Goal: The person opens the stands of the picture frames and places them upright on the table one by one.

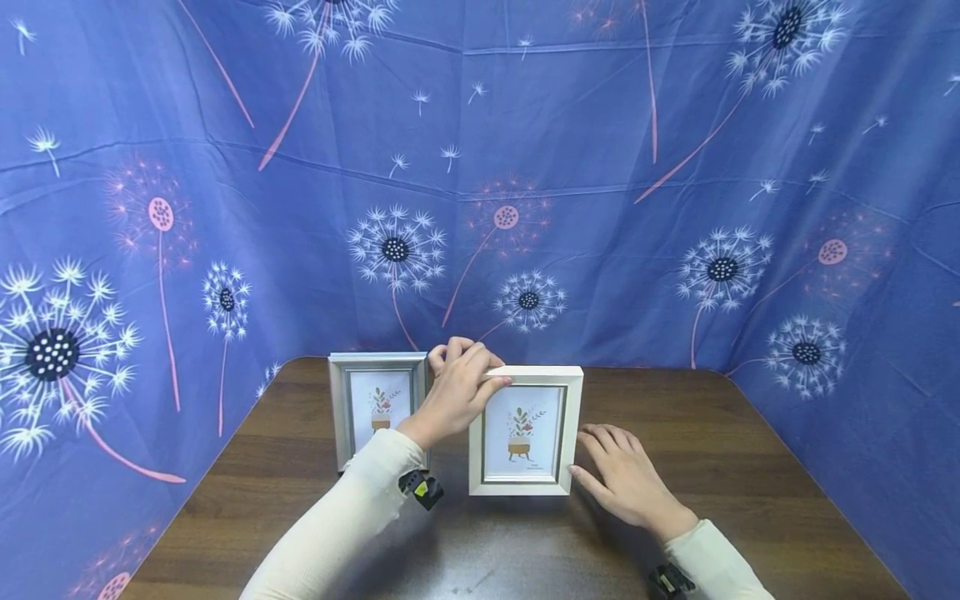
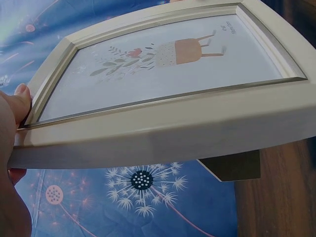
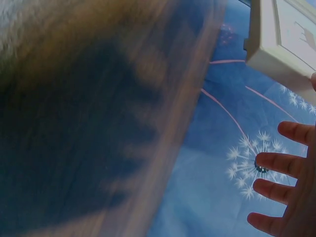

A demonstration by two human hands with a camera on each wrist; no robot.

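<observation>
A white picture frame (image 1: 572, 417) with a potted-plant print stands upright on the wooden table. At its upper left corner, my left hand (image 1: 457, 387) grips it, thumb on the front and fingers behind. The left wrist view shows the same white frame (image 2: 163, 123) close up, with a dark stand (image 2: 234, 167) sticking out at its back. Beside the frame's lower right edge is my right hand (image 1: 626, 479), fingers extended and thumb tip at the edge; whether it touches is unclear. The right wrist view shows spread fingers (image 3: 279, 165) below the white frame (image 3: 276, 69).
A silver-grey picture frame (image 1: 341, 417) with a similar print stands to the left, partly hidden behind my left hand and forearm. The brown wooden table (image 1: 720, 467) is enclosed at the back and sides by blue cloth (image 1: 615, 250) with dandelion patterns.
</observation>
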